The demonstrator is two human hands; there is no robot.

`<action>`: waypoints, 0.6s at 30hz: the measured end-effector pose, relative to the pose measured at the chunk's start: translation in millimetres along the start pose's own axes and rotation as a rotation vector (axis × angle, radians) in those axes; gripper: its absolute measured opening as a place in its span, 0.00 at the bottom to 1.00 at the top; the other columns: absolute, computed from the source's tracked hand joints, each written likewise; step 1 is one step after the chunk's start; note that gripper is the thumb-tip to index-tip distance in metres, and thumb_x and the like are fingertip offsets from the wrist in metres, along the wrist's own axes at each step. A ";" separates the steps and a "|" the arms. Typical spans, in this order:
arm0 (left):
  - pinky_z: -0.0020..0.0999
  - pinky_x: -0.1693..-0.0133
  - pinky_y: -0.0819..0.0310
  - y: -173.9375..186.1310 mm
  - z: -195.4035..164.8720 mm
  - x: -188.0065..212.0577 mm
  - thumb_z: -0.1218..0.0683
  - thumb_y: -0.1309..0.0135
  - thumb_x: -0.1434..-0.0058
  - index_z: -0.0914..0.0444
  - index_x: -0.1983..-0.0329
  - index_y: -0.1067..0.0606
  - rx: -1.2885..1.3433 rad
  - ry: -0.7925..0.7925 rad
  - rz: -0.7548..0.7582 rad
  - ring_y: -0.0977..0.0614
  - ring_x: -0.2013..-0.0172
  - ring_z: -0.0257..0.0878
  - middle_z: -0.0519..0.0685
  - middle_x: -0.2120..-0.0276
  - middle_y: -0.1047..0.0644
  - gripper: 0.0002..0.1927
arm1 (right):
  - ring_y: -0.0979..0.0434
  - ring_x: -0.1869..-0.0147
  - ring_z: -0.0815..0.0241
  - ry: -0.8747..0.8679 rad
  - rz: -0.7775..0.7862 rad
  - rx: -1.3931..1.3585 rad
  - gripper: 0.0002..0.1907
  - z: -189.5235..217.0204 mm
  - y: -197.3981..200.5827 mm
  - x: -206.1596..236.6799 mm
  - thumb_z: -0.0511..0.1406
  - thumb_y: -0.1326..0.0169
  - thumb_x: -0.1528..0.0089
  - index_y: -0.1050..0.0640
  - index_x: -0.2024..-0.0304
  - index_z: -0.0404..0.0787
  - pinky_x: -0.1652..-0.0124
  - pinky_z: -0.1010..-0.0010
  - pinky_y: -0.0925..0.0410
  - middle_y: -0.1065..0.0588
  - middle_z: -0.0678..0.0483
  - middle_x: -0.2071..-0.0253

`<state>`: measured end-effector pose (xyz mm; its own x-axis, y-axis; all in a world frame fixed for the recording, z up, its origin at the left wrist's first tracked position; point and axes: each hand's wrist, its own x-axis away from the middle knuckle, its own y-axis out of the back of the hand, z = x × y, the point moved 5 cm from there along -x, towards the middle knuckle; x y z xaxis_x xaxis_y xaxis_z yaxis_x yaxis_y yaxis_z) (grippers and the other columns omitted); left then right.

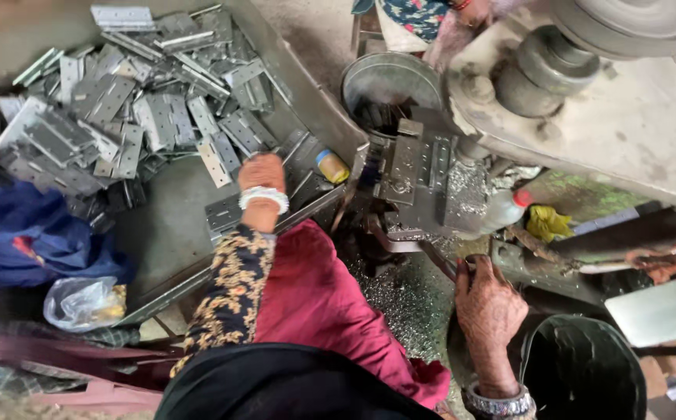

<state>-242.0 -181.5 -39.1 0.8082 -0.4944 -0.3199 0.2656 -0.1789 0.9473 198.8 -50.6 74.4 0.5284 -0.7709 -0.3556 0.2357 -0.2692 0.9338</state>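
Now: left hand (261, 173) reaching among hinge plates (112, 117) in metal tray (159, 233), grasp hidden, cannot tell | right hand (487, 305) clenched on lever (431, 260) below press (416, 175) | bottle (503, 210), black bucket (583, 369) nearby

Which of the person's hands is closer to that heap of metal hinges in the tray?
Left. The left hand reaches into the tray at the edge of the hinge pile; the right hand is far across, by a dark bucket.

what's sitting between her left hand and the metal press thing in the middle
In the head view, a small yellow-capped container lies on the tray's edge between the left hand and the press.
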 end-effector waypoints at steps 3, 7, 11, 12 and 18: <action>0.53 0.59 0.23 11.4 21.7 -0.2 0.57 0.49 0.43 0.60 0.64 0.21 0.106 -0.095 -0.066 0.17 0.61 0.54 0.56 0.63 0.19 0.07 | 0.17 0.71 0.47 -0.060 0.212 0.038 0.17 -9.3 -20.3 7.5 0.51 0.48 0.32 0.23 0.49 0.51 0.69 0.56 0.28 0.19 0.50 0.69; 0.52 0.63 0.21 54.6 32.0 6.9 0.58 0.45 0.46 0.63 0.65 0.21 0.241 -0.065 -0.124 0.16 0.65 0.57 0.60 0.68 0.19 0.06 | 0.17 0.65 0.45 0.144 -0.082 -0.282 0.26 -8.4 -16.0 19.3 0.46 0.42 0.44 0.23 0.46 0.42 0.67 0.55 0.27 0.19 0.43 0.55; 0.54 0.63 0.23 94.6 -21.0 61.0 0.53 0.41 0.41 0.67 0.57 0.21 0.678 0.096 -0.179 0.17 0.66 0.60 0.64 0.69 0.20 0.14 | 0.18 0.57 0.42 -0.078 0.165 -0.434 0.17 -17.8 -33.7 25.4 0.46 0.42 0.39 0.20 0.51 0.50 0.60 0.52 0.28 0.18 0.48 0.58; 0.53 0.62 0.23 100.7 -47.1 84.9 0.53 0.40 0.43 0.65 0.58 0.21 0.957 0.049 -0.177 0.16 0.65 0.58 0.62 0.68 0.19 0.13 | 0.18 0.56 0.41 -0.108 0.209 -0.430 0.17 -17.9 -36.2 26.1 0.46 0.42 0.38 0.21 0.50 0.49 0.59 0.52 0.28 0.18 0.48 0.59; 0.51 0.56 0.25 111.6 -234.7 198.4 0.58 0.42 0.40 0.64 0.51 0.27 1.331 -0.221 0.139 0.19 0.56 0.61 0.61 0.58 0.20 0.14 | 0.20 0.56 0.36 -0.168 0.212 -0.512 0.34 -18.4 -35.8 25.9 0.43 0.40 0.41 0.32 0.34 0.42 0.58 0.49 0.30 0.20 0.39 0.60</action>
<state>71.4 -100.0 6.3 0.6528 -0.6779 -0.3380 -0.6175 -0.7347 0.2809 219.0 -50.3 31.0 0.4801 -0.8700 -0.1124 0.5256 0.1827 0.8309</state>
